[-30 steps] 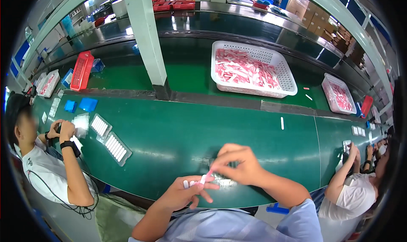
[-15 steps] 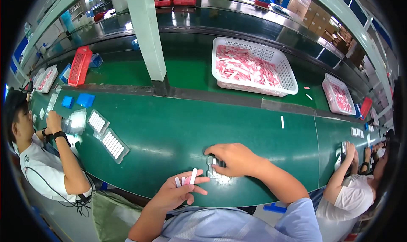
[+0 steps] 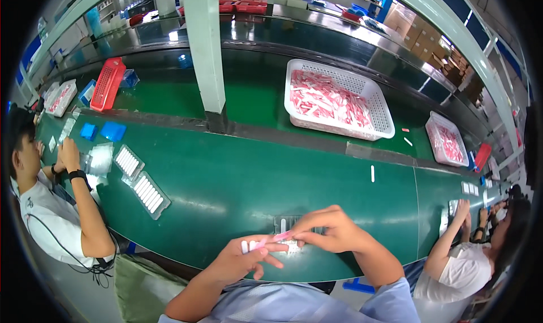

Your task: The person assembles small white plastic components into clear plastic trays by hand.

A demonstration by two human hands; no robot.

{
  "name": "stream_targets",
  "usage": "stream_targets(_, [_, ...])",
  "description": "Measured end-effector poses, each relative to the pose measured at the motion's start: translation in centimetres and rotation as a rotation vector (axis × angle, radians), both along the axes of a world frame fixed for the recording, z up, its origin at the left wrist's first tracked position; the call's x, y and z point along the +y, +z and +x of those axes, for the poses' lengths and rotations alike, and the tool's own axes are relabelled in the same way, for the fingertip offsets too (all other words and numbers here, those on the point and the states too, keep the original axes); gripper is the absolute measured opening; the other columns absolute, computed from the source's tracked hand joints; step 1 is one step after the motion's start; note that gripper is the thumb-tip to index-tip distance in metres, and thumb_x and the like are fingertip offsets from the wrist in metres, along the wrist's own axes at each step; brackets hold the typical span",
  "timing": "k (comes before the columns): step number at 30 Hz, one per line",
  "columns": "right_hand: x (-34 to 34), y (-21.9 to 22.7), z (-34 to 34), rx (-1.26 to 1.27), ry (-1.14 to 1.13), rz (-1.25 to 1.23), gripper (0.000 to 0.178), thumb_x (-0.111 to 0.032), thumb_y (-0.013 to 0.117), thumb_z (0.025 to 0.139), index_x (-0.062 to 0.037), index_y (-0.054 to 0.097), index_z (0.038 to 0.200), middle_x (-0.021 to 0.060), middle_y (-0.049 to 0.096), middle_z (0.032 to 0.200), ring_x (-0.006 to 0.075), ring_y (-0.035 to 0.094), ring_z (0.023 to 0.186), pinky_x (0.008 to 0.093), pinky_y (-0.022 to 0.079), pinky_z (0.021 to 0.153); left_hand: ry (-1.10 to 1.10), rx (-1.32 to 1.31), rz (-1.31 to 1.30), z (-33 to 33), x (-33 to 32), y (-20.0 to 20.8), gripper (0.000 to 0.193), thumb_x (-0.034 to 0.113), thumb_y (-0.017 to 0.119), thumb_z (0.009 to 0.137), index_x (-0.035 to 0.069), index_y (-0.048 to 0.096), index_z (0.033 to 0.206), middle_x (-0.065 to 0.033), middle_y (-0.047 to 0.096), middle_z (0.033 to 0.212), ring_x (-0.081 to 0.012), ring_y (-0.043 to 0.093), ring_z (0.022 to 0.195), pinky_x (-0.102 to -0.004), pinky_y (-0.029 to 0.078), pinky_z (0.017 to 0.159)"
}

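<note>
Low over the near edge of the green table, my left hand (image 3: 237,262) holds a few small flat pink and white sticks (image 3: 248,246) between its fingers. My right hand (image 3: 334,232) has come up against it, thumb and fingertips pinching a pink stick (image 3: 282,236) at the left fingertips. Behind and beneath both hands lies a clear plastic tray (image 3: 279,218), partly covered by them. One white stick (image 3: 283,225) shows upright in the tray's left part; the right hand hides much of the remainder.
Beyond the divider strip stands a white basket (image 3: 294,116) of pink and white sticks, with a smaller one (image 3: 432,125) to its right. A loose white stick (image 3: 373,173) lies on the table. Filled trays (image 3: 160,210) lie left. Co-workers (image 3: 56,221) sit either side; a post (image 3: 205,51) rises ahead.
My right hand has lifted off the tray and moved to my left hand, where it now grips a pink stick. A white stick that stood up from the left fingers no longer shows there.
</note>
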State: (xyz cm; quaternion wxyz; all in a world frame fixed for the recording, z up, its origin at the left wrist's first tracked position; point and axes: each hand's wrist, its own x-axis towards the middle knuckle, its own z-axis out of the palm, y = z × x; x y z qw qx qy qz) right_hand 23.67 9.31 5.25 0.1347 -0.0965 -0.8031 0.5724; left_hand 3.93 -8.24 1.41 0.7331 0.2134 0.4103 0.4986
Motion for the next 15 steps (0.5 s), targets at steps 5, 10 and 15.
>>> stream_targets(5, [0.5,0.4,2.4,0.105,-0.211,0.055,0.015,0.001,0.071,0.089,-0.0003,0.077,0.102,0.0122,0.077,0.092,0.0157,0.072,0.072,0.0266,0.057,0.067,0.191,-0.114,-0.006,-1.3,-0.9,-2.0,0.042,0.011,0.058,0.103,-0.005,0.049,0.141,-0.0218,0.065,0.131,-0.0257,0.073,0.097,-0.0251,0.05,0.051])
stream_targets(10, [0.5,1.4,2.9,0.047,-0.31,0.023,0.015,0.001,0.071,0.089,-0.0019,0.076,0.103,0.0093,0.078,0.092,0.0146,0.073,0.074,0.0262,0.057,0.068,0.13,-0.022,0.009,-1.6,-1.6,-2.0,0.051,0.017,0.059,0.103,-0.005,0.043,0.146,-0.0241,0.061,0.137,-0.0289,0.072,0.103,-0.027,0.052,0.057])
stream_targets(15, [0.1,1.2,2.8,-0.06,-0.33,0.527,0.015,-0.01,0.075,0.087,-0.002,0.072,0.099,0.0068,0.073,0.081,0.0237,0.069,0.07,0.0331,0.054,0.064,0.095,-0.06,-0.01,-1.4,-1.8,-2.2,0.053,0.016,0.06,0.103,-0.005,0.042,0.148,-0.0245,0.058,0.14,-0.0295,0.07,0.108,-0.0278,0.054,0.059])
